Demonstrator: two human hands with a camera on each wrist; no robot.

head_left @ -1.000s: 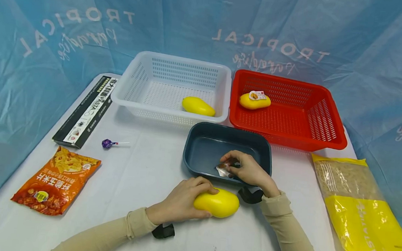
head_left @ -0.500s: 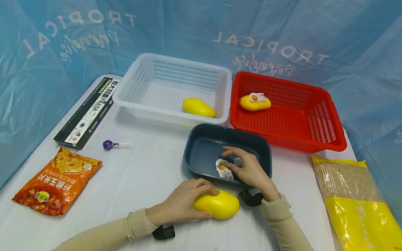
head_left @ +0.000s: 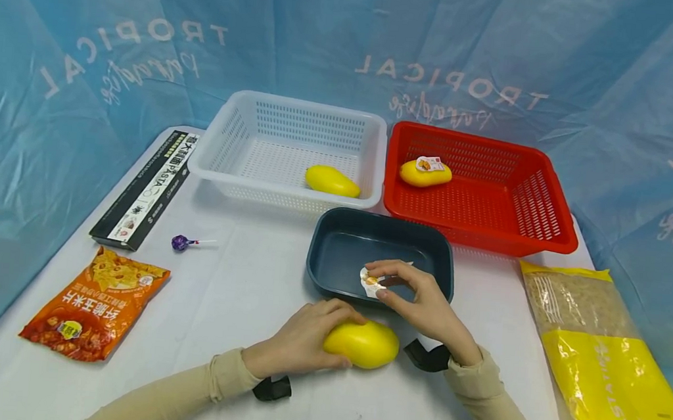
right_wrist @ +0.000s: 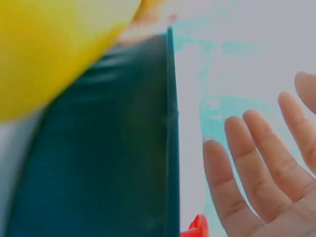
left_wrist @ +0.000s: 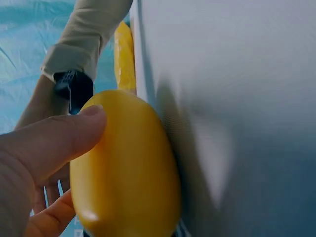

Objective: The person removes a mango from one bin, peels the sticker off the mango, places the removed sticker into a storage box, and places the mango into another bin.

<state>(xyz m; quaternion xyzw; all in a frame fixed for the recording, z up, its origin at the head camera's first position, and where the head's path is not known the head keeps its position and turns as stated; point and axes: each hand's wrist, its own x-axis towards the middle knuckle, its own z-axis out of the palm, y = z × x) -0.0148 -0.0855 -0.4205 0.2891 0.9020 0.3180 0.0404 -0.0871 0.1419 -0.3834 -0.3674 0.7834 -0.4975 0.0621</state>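
Left hand: the left hand point(head_left: 302, 342) curls over a yellow mango point(head_left: 361, 344), fingers wrapped on its top and the thumb pressed to its side in the left wrist view point(left_wrist: 59, 143); it grips the fruit against the white surface point(head_left: 235, 294).
Right hand: the right hand point(head_left: 424, 302) pinches a small sticker point(head_left: 370, 282) between thumb and forefinger, while the other fingers point(right_wrist: 232, 182) stay spread and nearly straight.
Mango: lies on the surface just at 6 o'clock of the dark tray point(head_left: 335, 226), close to its near rim.
Sticker: white with an orange spot, held over the near left part of the tray, at 12 o'clock of the mango and apart from it.
Tray: dark blue-grey, in the middle of the surface.
White basket point(head_left: 223, 142): at 11 o'clock of the tray, with a second mango point(head_left: 331, 180) inside.
Red basket point(head_left: 544, 206): at 1 o'clock of the tray, with a third mango point(head_left: 425, 173) that bears a sticker on top.
Left side: a black pasta box point(head_left: 148, 185), a purple lollipop point(head_left: 180, 242) and an orange snack bag point(head_left: 94, 303), at 9 o'clock of the tray.
Right side: a yellow pasta bag point(head_left: 604, 356) at 3 o'clock of the hands.
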